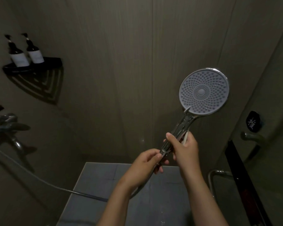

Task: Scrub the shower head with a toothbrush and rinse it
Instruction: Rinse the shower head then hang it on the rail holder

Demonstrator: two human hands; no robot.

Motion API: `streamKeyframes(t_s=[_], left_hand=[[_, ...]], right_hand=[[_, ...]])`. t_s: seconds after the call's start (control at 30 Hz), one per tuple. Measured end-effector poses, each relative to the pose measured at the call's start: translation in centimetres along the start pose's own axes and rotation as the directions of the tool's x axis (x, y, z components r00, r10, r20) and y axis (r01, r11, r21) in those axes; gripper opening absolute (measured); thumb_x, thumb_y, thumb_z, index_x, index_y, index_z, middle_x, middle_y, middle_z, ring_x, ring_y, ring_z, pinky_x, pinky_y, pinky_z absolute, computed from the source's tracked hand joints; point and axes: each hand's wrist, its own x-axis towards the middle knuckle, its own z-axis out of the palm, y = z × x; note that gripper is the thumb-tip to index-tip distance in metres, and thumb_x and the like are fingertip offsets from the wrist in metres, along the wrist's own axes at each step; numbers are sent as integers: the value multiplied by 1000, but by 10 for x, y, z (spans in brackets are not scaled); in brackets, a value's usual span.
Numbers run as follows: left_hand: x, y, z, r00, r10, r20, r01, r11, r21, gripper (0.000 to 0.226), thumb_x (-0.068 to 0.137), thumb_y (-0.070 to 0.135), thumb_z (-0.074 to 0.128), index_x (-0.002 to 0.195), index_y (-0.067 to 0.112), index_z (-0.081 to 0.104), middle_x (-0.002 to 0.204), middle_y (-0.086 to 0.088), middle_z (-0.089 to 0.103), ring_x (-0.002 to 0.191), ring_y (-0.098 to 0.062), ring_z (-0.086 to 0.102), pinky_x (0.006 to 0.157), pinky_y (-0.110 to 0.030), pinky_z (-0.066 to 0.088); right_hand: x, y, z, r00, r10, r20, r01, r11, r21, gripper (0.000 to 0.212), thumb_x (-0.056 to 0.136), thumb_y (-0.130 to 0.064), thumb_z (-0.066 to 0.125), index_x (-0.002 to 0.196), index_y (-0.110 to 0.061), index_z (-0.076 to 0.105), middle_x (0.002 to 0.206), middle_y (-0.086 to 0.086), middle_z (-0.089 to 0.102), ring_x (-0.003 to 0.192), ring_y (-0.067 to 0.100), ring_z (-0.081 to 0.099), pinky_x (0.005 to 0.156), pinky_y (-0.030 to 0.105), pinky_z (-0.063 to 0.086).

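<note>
- Standing in a dim shower stall w/ grey wall panels (121, 62); corner shelf (34, 66) w/ two bottles (25, 51) well apart to the left, tap (5, 124) low left.
- Hose (39, 178) runs from the tap side across to the handle base.
- Shower head (203, 91) held up, right of centre, nozzle face turned toward the camera; long axis runs from the hands up and to the right.
- Right hand (185, 147) wrapped round the handle, fingers closed on it; a white stick, prob. the toothbrush (186, 137), is pinched against the handle in the same grip. Bristle end not visible.
- Left hand (145, 162) just below, fingertips closed on the hose nut at the handle base.
- Key relation: nozzle face lies up-right of both hands, right hand nearer. Scrubbing not yet begun, I'd judge; the brush needs freeing first, w/ the left hand taking the handle.
</note>
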Motion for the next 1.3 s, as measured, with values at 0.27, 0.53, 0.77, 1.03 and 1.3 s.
streamKeyframes(t_s=[0.27,0.53,0.77,1.03,1.3], left_hand=[[2,-4,1,987,51,-154,-58,997,-47,15,85,-5,61,96,-8,53,72,-4,60,53,-8,58,48,-18,40],[1,-6,1,985,10,-171,-14,1000,-24,17,84,4,65,94,4,50,74,-4,57,53,-9,56,47,-17,40],[-2,0,2,997,-57,59,63,993,-103,27,101,16,35,92,13,60,80,-7,66,48,-13,51,48,-21,28],[-2,-4,-1,999,-48,20,50,995,-87,21,98,12,42,101,-6,54,80,-4,67,48,-10,54,44,-16,28],[-3,-7,2,992,8,-125,-14,999,-42,19,86,1,62,89,5,44,77,-9,60,43,-13,55,41,-16,30]], right_hand=[[-2,-4,1,1000,15,0,-15,1000,12,18,81,-13,71,89,-6,56,86,24,68,52,15,53,38,15,38],[-3,-3,1,1000,20,-5,-20,1000,-7,17,80,-17,72,84,-13,56,83,19,69,46,9,54,35,17,36],[-4,0,-2,1000,26,2,-26,999,-32,15,80,-18,72,86,-16,58,83,13,71,45,-1,54,39,10,38],[-8,-5,0,999,32,5,-32,999,15,15,81,-14,71,85,-11,57,82,20,69,39,0,51,34,15,35],[-11,-5,2,999,35,12,-35,999,24,17,81,-13,71,85,-9,56,78,20,66,38,2,49,33,17,34]])
